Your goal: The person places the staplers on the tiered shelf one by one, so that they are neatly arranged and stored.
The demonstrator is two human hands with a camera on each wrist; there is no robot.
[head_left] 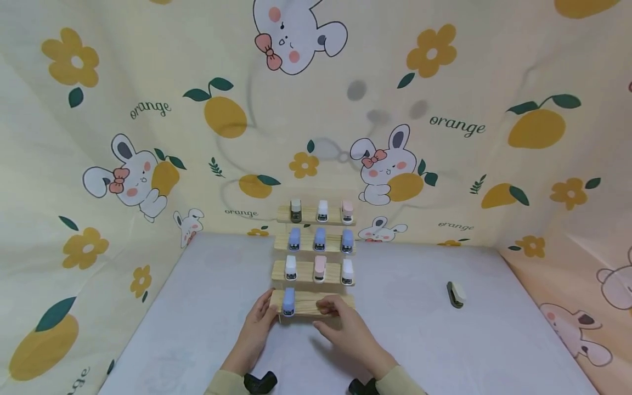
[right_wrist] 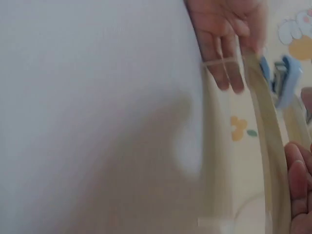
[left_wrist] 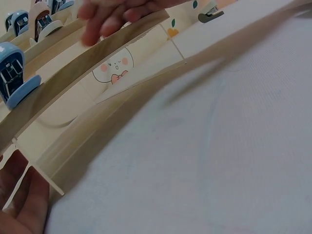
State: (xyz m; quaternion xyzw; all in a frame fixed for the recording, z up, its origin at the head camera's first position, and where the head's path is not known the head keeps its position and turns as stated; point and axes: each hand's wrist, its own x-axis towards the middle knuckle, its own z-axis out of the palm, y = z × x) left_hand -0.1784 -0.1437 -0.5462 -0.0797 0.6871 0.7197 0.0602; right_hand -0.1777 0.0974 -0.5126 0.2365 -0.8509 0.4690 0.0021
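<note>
A tiered rack with wooden shelves point(head_left: 308, 296) and clear side panels stands in the middle of the table. My left hand point(head_left: 259, 315) grips the left end of its lowest shelf, thumb at the board and fingers along the side panel point(left_wrist: 39, 168). A blue mini stapler point(head_left: 288, 302) stands on that shelf beside the left hand. Over the right half of the same shelf is my right hand point(head_left: 345, 326), its fingers loosely bent and fingertips close to the board, with nothing visible in them. In the left wrist view, the right fingers point(left_wrist: 109, 22) overlap the shelf's far part.
Higher shelves carry several mini staplers: white and pink ones point(head_left: 320, 269), a row of blue ones point(head_left: 320, 240), and a dark-and-white one point(head_left: 295, 210) at top left. Another dark-and-white stapler point(head_left: 456, 294) lies on the table at right. A printed cloth point(head_left: 306, 120) hangs behind.
</note>
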